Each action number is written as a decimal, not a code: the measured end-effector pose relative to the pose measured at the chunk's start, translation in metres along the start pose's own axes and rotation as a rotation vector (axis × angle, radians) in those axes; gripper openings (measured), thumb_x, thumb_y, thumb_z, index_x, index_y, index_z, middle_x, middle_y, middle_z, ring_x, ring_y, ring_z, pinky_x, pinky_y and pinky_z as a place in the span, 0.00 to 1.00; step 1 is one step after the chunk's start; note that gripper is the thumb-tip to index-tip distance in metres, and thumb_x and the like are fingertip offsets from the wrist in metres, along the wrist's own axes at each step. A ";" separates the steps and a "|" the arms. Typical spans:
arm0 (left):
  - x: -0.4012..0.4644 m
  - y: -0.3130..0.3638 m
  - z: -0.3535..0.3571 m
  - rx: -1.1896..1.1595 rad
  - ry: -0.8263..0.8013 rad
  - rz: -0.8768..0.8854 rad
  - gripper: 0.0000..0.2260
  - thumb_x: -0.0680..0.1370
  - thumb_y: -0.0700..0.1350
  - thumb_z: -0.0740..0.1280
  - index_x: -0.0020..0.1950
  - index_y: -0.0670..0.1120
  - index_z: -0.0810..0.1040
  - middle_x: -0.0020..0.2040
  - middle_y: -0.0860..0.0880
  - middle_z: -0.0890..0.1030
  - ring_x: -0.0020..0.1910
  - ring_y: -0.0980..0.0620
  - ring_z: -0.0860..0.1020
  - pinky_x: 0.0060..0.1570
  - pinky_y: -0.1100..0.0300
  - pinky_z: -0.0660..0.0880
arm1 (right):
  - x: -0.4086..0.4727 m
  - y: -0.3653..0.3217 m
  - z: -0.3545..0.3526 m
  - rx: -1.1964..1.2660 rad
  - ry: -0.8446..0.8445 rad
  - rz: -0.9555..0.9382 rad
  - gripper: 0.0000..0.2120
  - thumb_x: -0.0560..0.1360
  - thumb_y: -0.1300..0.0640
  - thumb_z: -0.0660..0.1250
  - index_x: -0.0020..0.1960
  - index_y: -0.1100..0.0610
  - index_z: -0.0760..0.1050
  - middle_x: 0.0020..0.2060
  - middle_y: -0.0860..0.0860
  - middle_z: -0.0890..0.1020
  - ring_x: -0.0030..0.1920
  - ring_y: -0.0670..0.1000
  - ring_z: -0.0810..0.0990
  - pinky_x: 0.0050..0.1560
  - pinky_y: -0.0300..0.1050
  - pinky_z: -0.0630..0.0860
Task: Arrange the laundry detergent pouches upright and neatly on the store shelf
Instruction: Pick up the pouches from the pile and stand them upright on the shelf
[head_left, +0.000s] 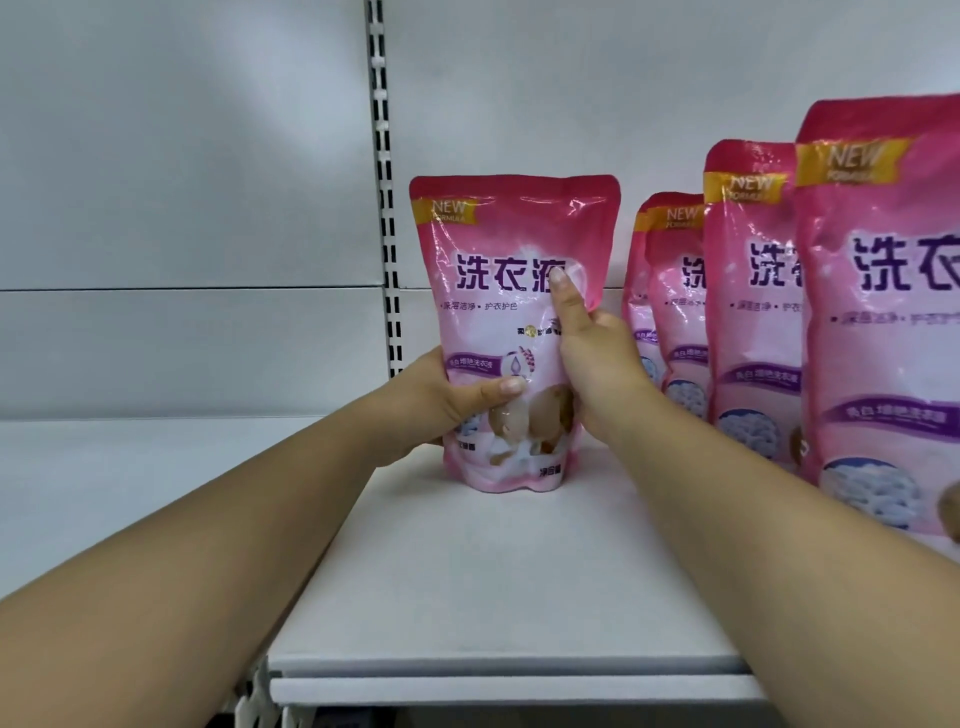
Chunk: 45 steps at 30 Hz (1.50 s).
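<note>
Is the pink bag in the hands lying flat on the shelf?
No, the pink bag stands upright on the shelf, steadied by both hands.

Your held pouch (511, 332) stands upright on the shelf (493, 587), far from its near edge, your left hand (452, 402) on its left side, your right hand (597, 358) on its right. Three pouches (748, 291) stand in a row well to its right, running near to far

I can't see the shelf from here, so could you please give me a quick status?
Both hands, left and right, grip the pink pouch. Pouch upright on shelf. Three more pouches stand right; nothing blocking.
</note>
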<state>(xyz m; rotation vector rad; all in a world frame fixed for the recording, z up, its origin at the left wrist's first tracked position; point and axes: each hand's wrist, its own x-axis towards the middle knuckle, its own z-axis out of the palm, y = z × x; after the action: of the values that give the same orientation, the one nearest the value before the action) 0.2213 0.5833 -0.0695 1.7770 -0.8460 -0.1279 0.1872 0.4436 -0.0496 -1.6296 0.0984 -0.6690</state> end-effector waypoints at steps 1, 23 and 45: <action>0.001 -0.001 -0.001 0.001 0.004 0.003 0.19 0.65 0.54 0.70 0.52 0.48 0.79 0.45 0.43 0.83 0.42 0.50 0.82 0.44 0.54 0.78 | -0.001 -0.001 0.000 -0.001 -0.013 0.003 0.20 0.73 0.35 0.58 0.38 0.52 0.69 0.48 0.57 0.80 0.51 0.55 0.79 0.60 0.54 0.73; 0.010 -0.007 0.002 0.112 0.171 0.111 0.16 0.71 0.49 0.71 0.56 0.44 0.77 0.46 0.46 0.83 0.46 0.47 0.80 0.41 0.67 0.77 | -0.011 -0.002 0.008 -0.144 -0.025 0.056 0.27 0.75 0.39 0.59 0.64 0.58 0.70 0.54 0.53 0.77 0.57 0.55 0.74 0.53 0.44 0.67; -0.148 0.032 0.075 1.130 0.309 0.708 0.19 0.72 0.55 0.58 0.36 0.45 0.82 0.32 0.48 0.82 0.33 0.46 0.80 0.30 0.57 0.77 | -0.198 -0.019 -0.128 -1.311 -0.332 -0.562 0.34 0.69 0.35 0.51 0.62 0.56 0.74 0.58 0.53 0.79 0.59 0.55 0.76 0.59 0.47 0.71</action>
<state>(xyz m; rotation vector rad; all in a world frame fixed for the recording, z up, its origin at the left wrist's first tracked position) 0.0607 0.6081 -0.1167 2.2434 -1.3931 1.2751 -0.0427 0.4203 -0.1008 -3.0796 -0.2289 -0.7870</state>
